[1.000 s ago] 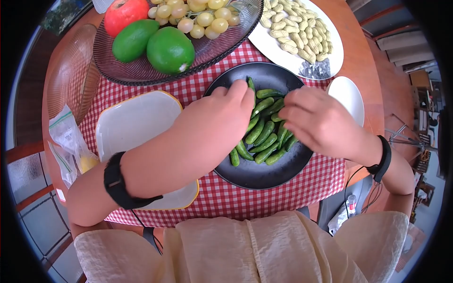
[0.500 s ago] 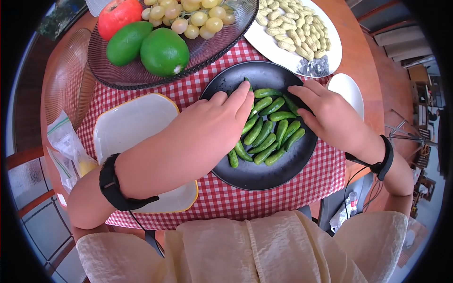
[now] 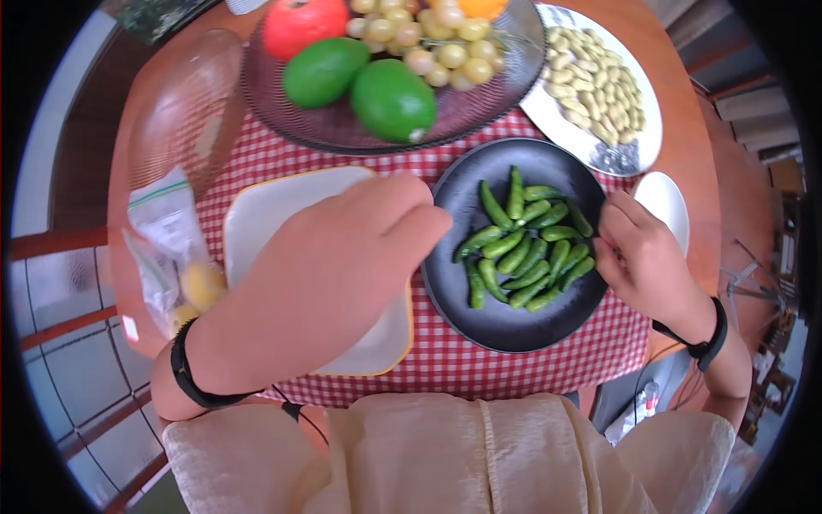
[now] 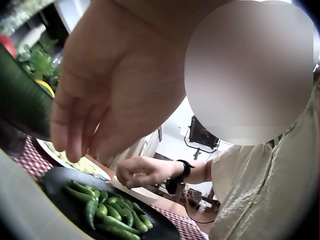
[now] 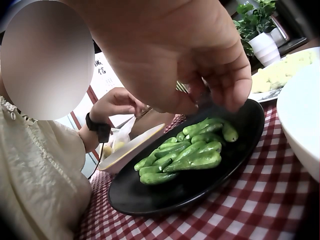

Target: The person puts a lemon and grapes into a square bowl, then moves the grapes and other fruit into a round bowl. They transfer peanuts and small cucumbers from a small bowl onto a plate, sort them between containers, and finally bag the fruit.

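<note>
Small green cucumbers (image 3: 532, 255) lie close together on a round black plate (image 3: 462, 308). The left hand (image 3: 342, 253) hangs over the white dish, left of the plate, its fingertips toward the plate's left rim. In the left wrist view the fingers of the left hand (image 4: 100, 95) droop loosely with nothing visible between them. At the plate's right rim is the right hand (image 3: 646, 257), clear of the cucumbers in the head view. Seen from the right wrist, the right hand (image 5: 200, 65) has loosely bent fingers over the plate (image 5: 240, 160), and no cucumber shows in them.
A white dish (image 3: 265, 206) with a yellow rim is left of the plate. Behind stand a fruit bowl (image 3: 282, 111) and a white plate of peanuts (image 3: 548, 116). A white bowl (image 3: 668, 206) is at the right; plastic bags (image 3: 167, 218) lie at the left.
The left hand has drawn back leftward from the cucumbers, uncovering several. The right hand has moved off them to the right rim. The head view has shifted, so the tableware appears farther right.
</note>
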{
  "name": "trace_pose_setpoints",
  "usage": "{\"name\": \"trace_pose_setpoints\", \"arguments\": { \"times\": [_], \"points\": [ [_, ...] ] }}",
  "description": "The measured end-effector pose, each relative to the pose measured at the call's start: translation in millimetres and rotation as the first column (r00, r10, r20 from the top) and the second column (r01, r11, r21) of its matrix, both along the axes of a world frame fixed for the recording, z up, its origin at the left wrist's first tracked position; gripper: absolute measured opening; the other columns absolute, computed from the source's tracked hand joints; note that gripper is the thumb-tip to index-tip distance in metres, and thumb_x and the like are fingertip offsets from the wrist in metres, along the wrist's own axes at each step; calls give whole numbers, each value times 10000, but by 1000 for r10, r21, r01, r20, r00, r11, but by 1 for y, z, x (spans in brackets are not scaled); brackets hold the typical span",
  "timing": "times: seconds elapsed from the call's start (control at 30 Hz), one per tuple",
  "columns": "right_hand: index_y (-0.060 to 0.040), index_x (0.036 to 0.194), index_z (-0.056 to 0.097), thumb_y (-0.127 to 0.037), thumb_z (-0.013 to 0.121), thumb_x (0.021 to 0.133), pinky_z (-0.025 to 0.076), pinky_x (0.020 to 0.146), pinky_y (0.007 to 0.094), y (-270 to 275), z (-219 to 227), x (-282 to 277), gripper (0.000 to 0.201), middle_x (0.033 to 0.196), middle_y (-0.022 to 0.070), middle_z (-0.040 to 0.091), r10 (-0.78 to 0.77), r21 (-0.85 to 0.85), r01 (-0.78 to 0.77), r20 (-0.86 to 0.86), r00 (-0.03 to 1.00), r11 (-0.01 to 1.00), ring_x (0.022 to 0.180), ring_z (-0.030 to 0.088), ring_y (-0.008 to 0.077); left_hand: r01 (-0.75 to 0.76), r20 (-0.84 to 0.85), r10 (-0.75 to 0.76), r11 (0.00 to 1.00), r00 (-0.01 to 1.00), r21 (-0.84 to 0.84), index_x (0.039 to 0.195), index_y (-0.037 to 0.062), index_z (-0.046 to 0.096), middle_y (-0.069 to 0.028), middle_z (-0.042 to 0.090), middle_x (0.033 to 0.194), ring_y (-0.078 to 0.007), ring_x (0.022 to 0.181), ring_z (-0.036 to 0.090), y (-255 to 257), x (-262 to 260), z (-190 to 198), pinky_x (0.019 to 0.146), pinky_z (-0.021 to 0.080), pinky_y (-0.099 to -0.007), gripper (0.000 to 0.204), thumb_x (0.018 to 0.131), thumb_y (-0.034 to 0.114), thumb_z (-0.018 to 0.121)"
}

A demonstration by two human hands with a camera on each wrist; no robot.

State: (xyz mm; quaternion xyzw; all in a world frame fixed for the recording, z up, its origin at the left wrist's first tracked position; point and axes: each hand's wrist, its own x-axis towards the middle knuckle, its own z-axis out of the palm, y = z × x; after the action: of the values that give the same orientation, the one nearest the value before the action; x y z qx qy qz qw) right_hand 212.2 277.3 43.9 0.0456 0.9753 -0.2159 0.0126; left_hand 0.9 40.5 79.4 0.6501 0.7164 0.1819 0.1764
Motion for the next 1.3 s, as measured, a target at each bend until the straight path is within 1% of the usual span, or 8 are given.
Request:
{"name": "trace_pose_setpoints", "arguments": {
  "times": [0.13,0.37,0.5,0.57,0.67,0.87,1.0,1.3],
  "points": [
    [-20,1019,543,32,626,697,464,706,415,-22,7,-3,337,956,152,483,4,28,-4,-27,1000,1000,808,542,335,-208,-26,216,964,976,167,974,29,584,-96,471,825,-258,737,521,-29,-12,0,638,430,-333,272,751,-120,537],
    [-57,1238,537,39,643,699,473,807,411,-27,-8,2,557,1075,154,494,26,-38,-29,-79,997,999,951,552,327,-327,-79,339,935,937,134,979,31,598,-107,565,955,-303,856,588,-66,-27,3,726,475,-355,210,789,-59,598],
    [-74,1310,493,7,632,738,484,869,406,-41,5,5,594,1184,167,513,5,-60,-12,-114,993,998,1042,560,357,-243,-125,274,945,954,218,1007,32,608,-129,606,1033,-337,938,603,-76,-20,7,784,486,-386,212,799,-7,628],
    [-57,1320,474,-25,632,774,475,884,420,-37,8,16,569,1191,178,525,-102,-105,91,-105,989,990,1042,558,367,-318,-87,315,947,945,-30,1035,33,614,-151,624,1051,-358,955,600,-85,-16,11,811,487,-409,245,794,45,663],
    [-37,1302,474,-40,628,782,435,941,449,-7,13,33,541,1173,199,536,-225,151,262,-225,948,953,1109,508,384,-339,-65,335,939,940,-56,1039,28,615,-161,632,1012,-363,931,607,-97,-9,11,792,491,-405,259,790,63,675],
    [-134,1503,187,-577,784,635,306,1069,573,61,0,72,1142,1473,288,268,-524,307,472,111,845,827,1353,273,496,-389,-47,387,921,921,-33,1038,13,615,-161,630,978,-360,867,612,-117,-3,-1,740,491,-396,255,801,86,675],
    [-158,1518,150,-793,696,545,204,1042,701,59,-3,51,1284,1516,300,168,-610,350,508,316,727,787,1409,119,497,-392,-32,391,919,920,-26,1029,8,615,-158,628,960,-359,852,608,-119,0,-8,722,484,-407,240,814,102,666],
    [-147,1497,236,-731,706,574,265,1040,658,66,-18,49,1189,1482,235,276,-540,299,455,350,766,839,1371,249,455,-365,24,366,931,930,-24,1019,6,621,-166,632,934,-363,824,612,-107,9,-8,714,488,-403,233,811,100,669]
  ]
}}
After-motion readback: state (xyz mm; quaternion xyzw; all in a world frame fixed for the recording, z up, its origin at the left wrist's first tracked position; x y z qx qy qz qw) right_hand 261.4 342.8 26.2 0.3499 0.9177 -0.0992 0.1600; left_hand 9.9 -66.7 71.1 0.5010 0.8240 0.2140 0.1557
